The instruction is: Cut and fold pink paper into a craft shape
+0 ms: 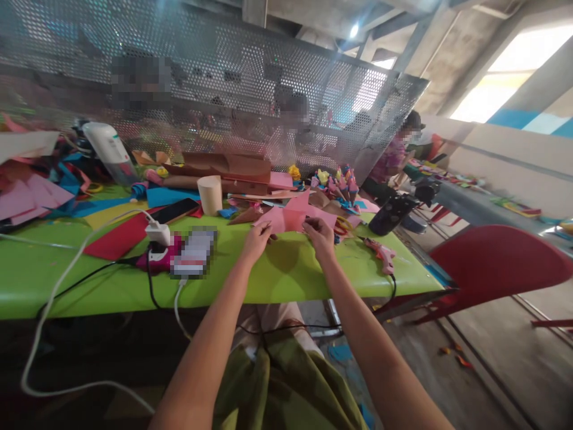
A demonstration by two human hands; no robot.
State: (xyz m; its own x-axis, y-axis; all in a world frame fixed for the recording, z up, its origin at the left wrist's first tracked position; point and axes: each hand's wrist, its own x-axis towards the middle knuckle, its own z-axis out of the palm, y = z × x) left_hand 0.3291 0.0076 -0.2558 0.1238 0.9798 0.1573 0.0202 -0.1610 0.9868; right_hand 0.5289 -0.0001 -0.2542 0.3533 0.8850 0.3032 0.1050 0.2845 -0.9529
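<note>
Above the green table, my left hand [256, 240] and my right hand [320, 236] face each other with a pink paper star [294, 218] between them. The star's points spread outward, and its middle is creased. Fingers of my left hand pinch its left lower edge. On the other side, my right hand pinches the paper near its lower right point. Scissors with yellow handles [344, 226] lie just beyond my right hand. Further right rests a pink glue gun [381, 253]. The undersides of both hands' fingers are partly hidden.
A phone [193, 253] and a magenta power strip [156, 258] with cables lie on the green table [277, 280] at left. A cardboard tube [210, 196], coloured paper and paper flowers [335, 182] stand behind. A dark bottle [387, 212] and red chair [496, 263] are at right.
</note>
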